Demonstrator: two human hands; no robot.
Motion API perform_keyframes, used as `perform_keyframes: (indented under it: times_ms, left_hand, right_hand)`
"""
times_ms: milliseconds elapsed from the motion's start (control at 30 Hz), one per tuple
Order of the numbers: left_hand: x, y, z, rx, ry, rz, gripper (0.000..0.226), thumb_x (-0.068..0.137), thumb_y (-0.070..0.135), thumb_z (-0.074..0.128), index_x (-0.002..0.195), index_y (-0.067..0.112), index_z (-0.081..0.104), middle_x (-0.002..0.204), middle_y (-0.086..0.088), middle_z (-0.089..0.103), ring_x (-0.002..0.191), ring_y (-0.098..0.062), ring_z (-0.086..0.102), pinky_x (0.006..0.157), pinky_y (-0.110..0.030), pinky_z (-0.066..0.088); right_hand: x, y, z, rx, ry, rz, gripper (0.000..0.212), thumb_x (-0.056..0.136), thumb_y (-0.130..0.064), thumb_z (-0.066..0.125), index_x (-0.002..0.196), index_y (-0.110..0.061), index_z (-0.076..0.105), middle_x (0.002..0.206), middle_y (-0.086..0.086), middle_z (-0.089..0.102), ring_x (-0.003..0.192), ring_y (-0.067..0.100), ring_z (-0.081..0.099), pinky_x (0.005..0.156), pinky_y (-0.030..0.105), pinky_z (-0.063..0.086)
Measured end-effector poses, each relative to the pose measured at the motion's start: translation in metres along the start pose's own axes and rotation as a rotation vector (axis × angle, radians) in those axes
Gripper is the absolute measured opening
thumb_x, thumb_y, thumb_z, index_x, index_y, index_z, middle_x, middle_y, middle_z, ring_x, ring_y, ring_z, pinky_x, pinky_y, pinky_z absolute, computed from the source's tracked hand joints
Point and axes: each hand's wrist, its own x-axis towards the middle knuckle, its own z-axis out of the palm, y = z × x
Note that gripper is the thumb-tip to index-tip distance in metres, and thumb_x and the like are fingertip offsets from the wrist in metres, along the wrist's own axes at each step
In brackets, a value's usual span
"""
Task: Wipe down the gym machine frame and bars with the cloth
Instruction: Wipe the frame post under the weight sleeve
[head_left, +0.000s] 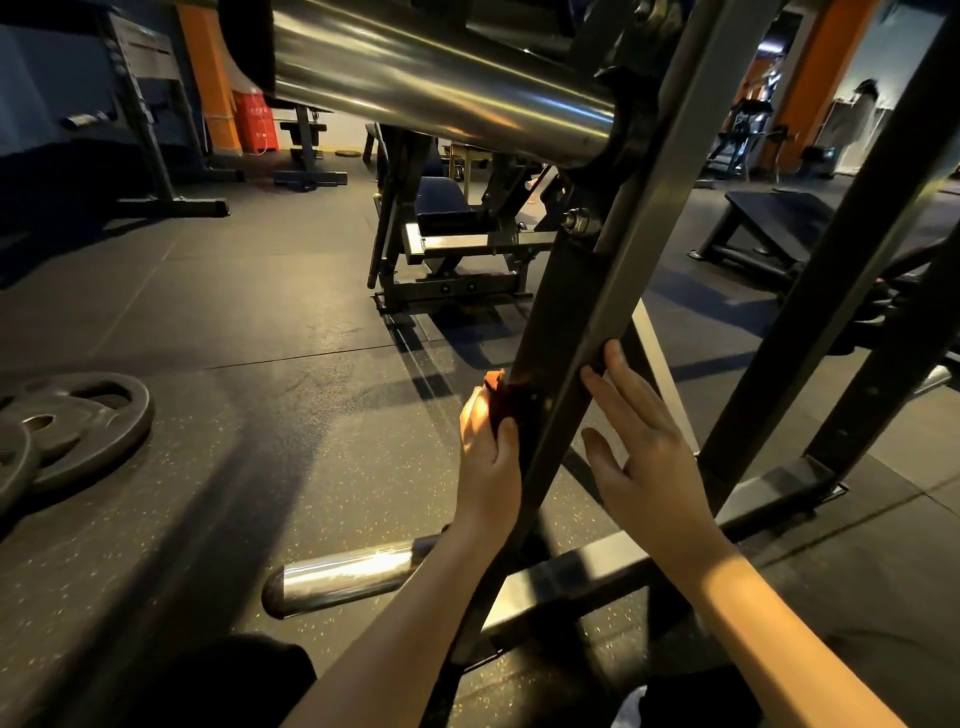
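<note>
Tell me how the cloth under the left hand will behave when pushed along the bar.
Likely floppy: the cloth bunches under the left hand. Probably light: that hand alone pins it to the frame bar. It should slide readily on that smooth metal.

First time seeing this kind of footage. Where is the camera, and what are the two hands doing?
The camera sits on the person's head, looking down at their own bare arms, beside a gym machine. The left hand holds an orange cloth against a dark slanted frame beam; the right hand, fingers straight, rests on the same beam. A thick chrome bar runs overhead, a shorter chrome peg sticks out below, and weight plates lie on the floor at left.
</note>
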Motion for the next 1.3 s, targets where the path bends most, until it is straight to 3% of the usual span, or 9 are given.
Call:
perform_keyframes:
  times_ms: [100, 200, 367, 600, 700, 833, 1033, 1200, 1300]
  left_hand:
    - [-0.004, 0.025, 0.010, -0.020, 0.002, 0.161, 0.032, 0.104, 0.024, 0.035, 0.133, 0.038, 0.040, 0.128, 0.010, 0.046, 0.120, -0.002, 0.050, 0.100, -0.023, 0.046]
    - [-0.002, 0.030, 0.015, 0.031, -0.027, 0.279, 0.045, 0.101, 0.030, 0.036, 0.146, 0.025, 0.031, 0.141, 0.005, 0.036, 0.129, -0.004, 0.041, 0.102, -0.017, 0.042]
    - [0.006, -0.014, -0.003, 0.017, -0.024, -0.114, 0.041, 0.103, 0.043, 0.030, 0.142, 0.032, 0.037, 0.128, 0.001, 0.053, 0.119, -0.014, 0.055, 0.106, -0.048, 0.043]
    - [-0.010, 0.026, 0.014, -0.021, -0.051, 0.248, 0.050, 0.099, 0.032, 0.037, 0.148, 0.026, 0.029, 0.144, 0.002, 0.034, 0.132, -0.008, 0.040, 0.105, -0.027, 0.044]
    - [-0.001, -0.001, 0.003, -0.042, -0.020, 0.085, 0.039, 0.102, 0.041, 0.034, 0.141, 0.042, 0.032, 0.138, 0.007, 0.042, 0.124, -0.005, 0.048, 0.102, -0.034, 0.046]
    - [-0.005, -0.018, -0.003, -0.033, 0.023, -0.126, 0.039, 0.098, 0.048, 0.034, 0.133, 0.033, 0.043, 0.136, -0.003, 0.045, 0.120, -0.013, 0.052, 0.108, -0.048, 0.042]
    - [-0.012, 0.010, 0.012, -0.001, -0.016, 0.201, 0.052, 0.098, 0.033, 0.038, 0.148, 0.025, 0.025, 0.141, 0.005, 0.034, 0.128, -0.003, 0.042, 0.098, -0.018, 0.045]
    - [-0.019, -0.046, -0.010, 0.039, 0.007, -0.172, 0.038, 0.105, 0.037, 0.030, 0.142, 0.030, 0.030, 0.128, 0.011, 0.042, 0.131, -0.018, 0.044, 0.104, -0.035, 0.039]
    - [-0.027, -0.046, -0.008, 0.071, 0.041, -0.208, 0.037, 0.106, 0.031, 0.032, 0.142, 0.027, 0.029, 0.125, 0.012, 0.040, 0.130, -0.019, 0.043, 0.106, -0.037, 0.037]
  right_hand:
    - [0.001, -0.003, 0.001, 0.024, 0.017, 0.019, 0.064, 0.086, -0.003, 0.063, 0.140, -0.023, 0.036, 0.153, -0.008, 0.025, 0.141, 0.020, 0.034, 0.110, 0.039, 0.032]
    - [0.002, -0.004, 0.001, 0.001, 0.023, -0.006, 0.063, 0.083, 0.001, 0.065, 0.140, -0.015, 0.041, 0.152, -0.002, 0.027, 0.139, 0.027, 0.037, 0.109, 0.042, 0.035]
    - [0.000, 0.001, 0.000, 0.006, -0.022, 0.000, 0.060, 0.089, -0.012, 0.056, 0.143, -0.025, 0.033, 0.157, -0.005, 0.022, 0.144, 0.023, 0.028, 0.111, 0.051, 0.036]
    - [-0.002, 0.006, 0.007, -0.024, -0.025, -0.048, 0.058, 0.085, -0.013, 0.054, 0.142, -0.013, 0.041, 0.157, 0.008, 0.024, 0.141, 0.033, 0.033, 0.103, 0.058, 0.043]
    - [-0.003, 0.010, 0.005, -0.022, -0.047, -0.035, 0.063, 0.087, -0.015, 0.053, 0.146, -0.022, 0.033, 0.160, 0.003, 0.019, 0.144, 0.029, 0.028, 0.105, 0.057, 0.040]
    - [-0.003, 0.013, 0.005, -0.069, -0.082, -0.034, 0.065, 0.088, -0.022, 0.051, 0.149, -0.027, 0.027, 0.162, -0.003, 0.013, 0.146, 0.027, 0.024, 0.107, 0.057, 0.038]
    - [-0.004, 0.005, 0.011, -0.037, -0.032, -0.016, 0.062, 0.087, -0.018, 0.051, 0.147, -0.020, 0.033, 0.160, 0.000, 0.014, 0.145, 0.030, 0.026, 0.107, 0.057, 0.039]
    - [-0.003, 0.013, 0.007, -0.088, -0.063, -0.063, 0.070, 0.086, -0.017, 0.054, 0.148, -0.027, 0.024, 0.161, 0.001, 0.014, 0.146, 0.030, 0.024, 0.107, 0.059, 0.037]
    - [-0.003, 0.014, 0.006, -0.112, -0.060, -0.073, 0.069, 0.086, -0.018, 0.055, 0.148, -0.027, 0.024, 0.160, 0.001, 0.014, 0.145, 0.030, 0.025, 0.106, 0.059, 0.038]
